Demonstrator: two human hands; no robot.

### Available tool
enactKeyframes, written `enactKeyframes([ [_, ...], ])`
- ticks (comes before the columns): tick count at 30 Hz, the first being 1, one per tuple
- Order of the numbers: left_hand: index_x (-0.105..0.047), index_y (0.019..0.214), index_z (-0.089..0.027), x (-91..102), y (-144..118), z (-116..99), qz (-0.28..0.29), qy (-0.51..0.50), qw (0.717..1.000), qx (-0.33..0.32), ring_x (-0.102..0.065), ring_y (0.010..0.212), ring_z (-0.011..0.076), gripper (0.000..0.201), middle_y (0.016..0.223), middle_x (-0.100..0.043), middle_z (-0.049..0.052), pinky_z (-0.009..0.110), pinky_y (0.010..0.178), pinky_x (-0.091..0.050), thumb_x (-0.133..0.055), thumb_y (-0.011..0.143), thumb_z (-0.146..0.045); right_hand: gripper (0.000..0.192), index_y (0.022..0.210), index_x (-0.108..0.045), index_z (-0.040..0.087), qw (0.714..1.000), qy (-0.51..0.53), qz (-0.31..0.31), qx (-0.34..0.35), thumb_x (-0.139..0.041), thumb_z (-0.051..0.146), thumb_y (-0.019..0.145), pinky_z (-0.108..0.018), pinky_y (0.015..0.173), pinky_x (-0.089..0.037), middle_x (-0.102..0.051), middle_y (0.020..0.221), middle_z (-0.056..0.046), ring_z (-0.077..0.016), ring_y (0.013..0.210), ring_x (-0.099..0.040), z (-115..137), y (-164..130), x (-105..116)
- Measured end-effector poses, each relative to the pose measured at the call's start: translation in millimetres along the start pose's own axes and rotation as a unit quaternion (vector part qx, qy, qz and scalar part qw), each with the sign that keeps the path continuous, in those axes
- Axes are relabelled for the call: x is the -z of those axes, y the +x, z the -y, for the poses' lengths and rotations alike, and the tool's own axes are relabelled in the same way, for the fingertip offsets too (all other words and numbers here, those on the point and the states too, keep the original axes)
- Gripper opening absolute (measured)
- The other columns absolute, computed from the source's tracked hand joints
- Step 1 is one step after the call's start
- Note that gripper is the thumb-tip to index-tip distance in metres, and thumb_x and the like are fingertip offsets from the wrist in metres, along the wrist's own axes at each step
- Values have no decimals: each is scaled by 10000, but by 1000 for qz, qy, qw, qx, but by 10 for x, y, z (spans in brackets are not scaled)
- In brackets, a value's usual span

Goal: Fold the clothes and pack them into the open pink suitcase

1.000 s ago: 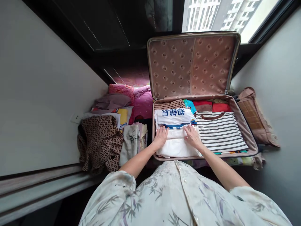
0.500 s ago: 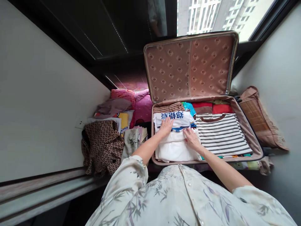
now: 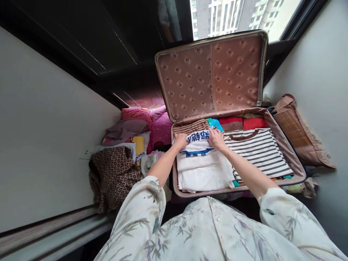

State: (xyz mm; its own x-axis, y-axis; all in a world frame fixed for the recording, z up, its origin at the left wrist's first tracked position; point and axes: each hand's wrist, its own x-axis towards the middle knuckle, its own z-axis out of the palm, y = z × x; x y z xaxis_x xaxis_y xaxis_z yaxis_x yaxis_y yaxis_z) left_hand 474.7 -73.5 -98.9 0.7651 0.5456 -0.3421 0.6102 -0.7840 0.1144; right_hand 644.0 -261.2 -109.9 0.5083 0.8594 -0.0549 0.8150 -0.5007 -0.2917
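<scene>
An open brown suitcase [image 3: 285, 148] lies in front of me, its patterned lid [image 3: 212, 76] standing up against the window. Folded clothes fill it. My left hand [image 3: 179, 140] and my right hand [image 3: 216, 137] both press flat on the far end of a folded white shirt with blue lettering [image 3: 198, 145], on the left stack. Under it lies more folded white cloth [image 3: 203, 174]. A brown-and-white striped shirt [image 3: 258, 150] lies to the right of my hands. Red, teal and brown striped garments sit along the suitcase's far side.
Left of the suitcase lies a heap of clothes: a brown patterned garment [image 3: 114, 174], grey and yellow pieces and a pink cushion [image 3: 160, 123]. A brown woven bag [image 3: 299, 134] leans against the right wall. White walls close in on both sides.
Both hands have slid from the near white cloth away from me onto the far end of the lettered shirt. The view has shifted slightly left and down.
</scene>
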Motion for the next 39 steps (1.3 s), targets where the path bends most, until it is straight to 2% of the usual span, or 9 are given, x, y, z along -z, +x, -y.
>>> enactKeyframes([
  [4,-789,1037,-233,80,-99,153,24,-45,998,-35,-690,1015,264,266,982,-768,64,286,842,-476,-755,799,-344,367,1223,-662,167,998,-15,48,26,-621,280,876,-478,972,-392,-648,1194,-187,-353,1172,-486,2,66,31],
  [8,-798,986,-195,268,0,422,-32,-88,994,-53,-677,999,258,252,1026,-733,86,277,822,-500,-754,793,-351,207,970,-712,197,997,70,35,7,-682,329,813,-365,866,-442,-653,1000,-109,-271,1000,-565,-46,326,147],
  [11,-770,1054,-166,354,230,512,-79,-64,995,-15,-631,1114,290,275,1196,-666,140,339,942,-508,-711,845,-336,262,1019,-683,194,987,151,3,-47,-668,357,814,-313,829,-465,-651,1017,-79,-225,935,-594,-9,681,228],
  [14,-669,1265,-148,307,460,485,-61,-29,998,18,-563,1251,314,419,1338,-602,167,403,1074,-448,-699,876,-301,455,1180,-607,180,976,186,5,-110,-715,376,784,-320,876,-467,-641,1167,-111,-239,1023,-597,78,935,191],
  [17,-562,1396,-142,216,606,434,-25,-7,999,27,-519,1317,349,606,1404,-562,188,456,1129,-385,-751,848,-319,583,1263,-528,162,970,189,24,-152,-739,374,762,-369,940,-443,-617,1249,-138,-269,1116,-557,159,997,48],
  [21,-635,1285,-123,228,629,366,9,26,999,29,-540,1260,378,670,1328,-596,200,454,1085,-401,-869,726,-409,561,1229,-519,150,978,139,-12,-158,-721,352,746,-450,968,-412,-589,1247,-161,-326,1165,-492,225,936,-110],
  [28,-664,1193,-153,177,216,138,-139,41,989,-25,-504,1264,328,259,1370,-562,182,448,1040,-402,-523,977,-176,320,1030,-588,184,984,159,-82,-7,-587,201,711,-420,891,-460,-627,1132,-148,-307,1043,-550,263,639,-107],
  [35,-508,1428,-203,209,-70,408,-150,-148,977,-37,-542,1243,284,731,1390,-544,128,385,1046,-443,-798,757,-207,319,1116,-636,230,963,182,-68,186,-613,253,799,-340,841,-514,-728,1047,-88,-256,975,-668,587,-18,365],
  [39,-720,1137,-195,373,-412,657,-77,-176,973,-127,-601,1125,263,414,1161,-661,86,356,1022,-460,-803,745,-298,353,1145,-647,224,959,188,-39,209,-634,292,799,-354,849,-527,-741,1082,-104,-267,985,-690,827,-347,732],
])
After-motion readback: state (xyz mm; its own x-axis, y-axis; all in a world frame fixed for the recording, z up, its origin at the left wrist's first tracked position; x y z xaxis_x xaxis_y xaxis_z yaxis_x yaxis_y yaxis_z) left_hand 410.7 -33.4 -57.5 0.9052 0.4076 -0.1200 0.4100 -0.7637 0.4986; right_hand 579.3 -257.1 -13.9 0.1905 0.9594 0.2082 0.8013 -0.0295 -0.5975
